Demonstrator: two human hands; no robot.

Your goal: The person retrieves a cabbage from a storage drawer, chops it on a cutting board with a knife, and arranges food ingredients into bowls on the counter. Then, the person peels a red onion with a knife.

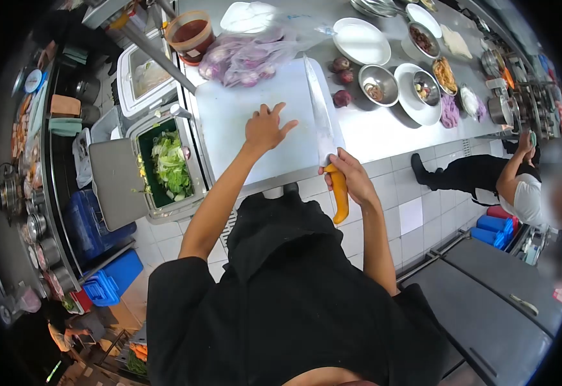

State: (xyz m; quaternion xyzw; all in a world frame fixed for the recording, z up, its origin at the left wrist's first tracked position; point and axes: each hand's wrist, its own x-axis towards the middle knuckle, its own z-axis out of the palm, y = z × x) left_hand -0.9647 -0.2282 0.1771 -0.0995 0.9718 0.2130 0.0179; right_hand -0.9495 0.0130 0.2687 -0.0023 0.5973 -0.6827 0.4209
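Note:
My right hand [352, 177] is wrapped round the yellow handle of a large knife [320, 116]. The long blade points away from me, along the right side of a white cutting board [223, 135]. Over the middle of the board is my left hand [267, 127], fingers spread, holding nothing; whether it touches the board I cannot tell. A clear plastic bag of purple onions [245, 61] lies across the board's far edge. Several loose red onions [342, 98] sit on the steel counter just right of the blade.
Left of the board stands a green-lined bin [173, 164] of leafy scraps. A tub of dark red sauce [189, 35] is behind it. Metal bowls [378, 85] and white plates [361, 41] stand on the right. A co-worker [500, 174] stands at far right.

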